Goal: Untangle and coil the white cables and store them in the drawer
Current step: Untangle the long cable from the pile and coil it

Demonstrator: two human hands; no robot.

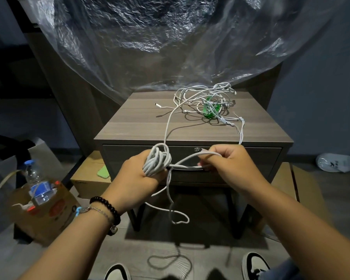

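My left hand [138,172] grips a coiled bundle of white cable [157,160] in front of the nightstand's drawer [251,156], which is closed. My right hand [228,162] pinches a strand of the same cable just right of the bundle, and another strand runs from it up onto the nightstand. A loose loop [177,216] hangs below my hands. One strand rises from the bundle to a tangled heap of white cables [208,100] on the back right of the nightstand top [133,122]. A green object [209,111] lies in that heap.
A clear plastic sheet [160,37] hangs behind the nightstand. A cardboard box [47,211] with a water bottle [36,182] stands on the floor at left. Another box [89,178] with a green phone [103,172] sits beside the nightstand. My shoes show at the bottom edge.
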